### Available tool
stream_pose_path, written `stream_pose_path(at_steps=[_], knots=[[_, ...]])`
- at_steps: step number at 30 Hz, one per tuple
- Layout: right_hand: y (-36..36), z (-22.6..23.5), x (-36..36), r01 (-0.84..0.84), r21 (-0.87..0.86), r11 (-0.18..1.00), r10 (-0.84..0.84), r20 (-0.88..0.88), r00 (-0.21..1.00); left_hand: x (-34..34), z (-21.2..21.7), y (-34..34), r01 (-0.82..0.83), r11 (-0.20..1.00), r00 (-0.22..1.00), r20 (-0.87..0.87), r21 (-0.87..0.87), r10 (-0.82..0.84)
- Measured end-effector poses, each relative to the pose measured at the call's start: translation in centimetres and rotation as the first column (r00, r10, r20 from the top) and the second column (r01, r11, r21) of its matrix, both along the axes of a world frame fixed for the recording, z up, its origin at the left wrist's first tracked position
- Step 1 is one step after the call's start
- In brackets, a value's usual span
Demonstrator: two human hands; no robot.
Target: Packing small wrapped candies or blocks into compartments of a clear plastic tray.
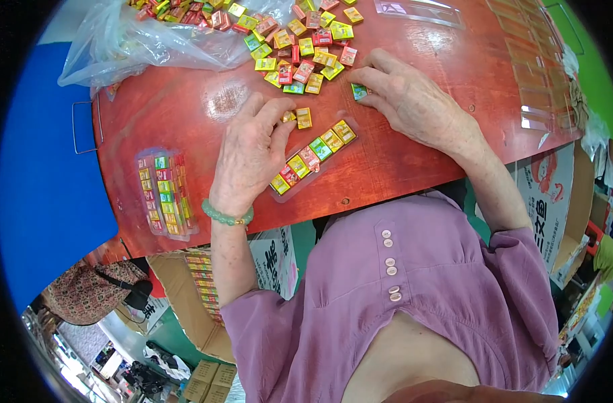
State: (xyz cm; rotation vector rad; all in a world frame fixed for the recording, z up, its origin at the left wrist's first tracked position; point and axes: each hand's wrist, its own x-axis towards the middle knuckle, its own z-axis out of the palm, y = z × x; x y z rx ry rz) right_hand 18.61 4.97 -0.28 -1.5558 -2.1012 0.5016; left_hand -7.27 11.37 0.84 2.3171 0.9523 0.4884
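My left hand (247, 144), with a green bead bracelet (226, 213) at the wrist, pinches a small yellow box (289, 116) between thumb and fingers. Touching or very close to it lies another yellow box (304, 118). Just to the right, my right hand (411, 97) grips a small green box (358, 91) at its fingertips. Between the hands and nearer me, a narrow clear plastic tray (294, 189) lies slantwise on the table. A row of small yellow, red and green boxes fills it, and one pinkish-red box (310, 158) sits tilted in the middle.
Loose boxes (303, 70) are heaped beyond my hands, beside a clear plastic bag (152, 43) of more. Filled trays (164, 195) lie at the left of the red table (206, 127). Empty clear trays (532, 74) lie far right. A cardboard carton (185, 295) stands below the table edge.
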Motion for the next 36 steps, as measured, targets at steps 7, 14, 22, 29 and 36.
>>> stream_pose_path(at_steps=[7, 14, 22, 29, 36], knots=[[0.2, -0.2, 0.3, -0.056, -0.006, 0.998, 0.057, 0.031, 0.998, 0.3, -0.1, -0.1, -0.049, 0.999, 0.998, -0.03, -0.013, 0.048], [-0.1, -0.5, 0.3, -0.046, 0.034, 0.998, 0.047, -0.019, 0.999, 0.1, 1.0, 0.2, -0.001, 0.992, 1.0, 0.003, -0.127, 0.001], [0.6, -1.0, -0.5, -0.036, 0.086, 0.996, 0.039, -0.033, 0.999, 0.6, 0.1, -0.1, 0.053, 0.997, 0.998, 0.031, -0.063, -0.052], [1.8, -1.3, -2.4, -0.011, 0.077, 0.997, 0.013, -0.033, 0.999, 1.0, -0.2, -0.1, 0.074, 0.996, 0.997, 0.005, 0.043, -0.074], [2.8, -1.6, -3.8, 0.044, 0.144, 0.989, -0.041, -0.022, 0.999, 0.5, -0.6, -0.6, -0.037, 0.996, 0.999, 0.027, 0.083, 0.035]])
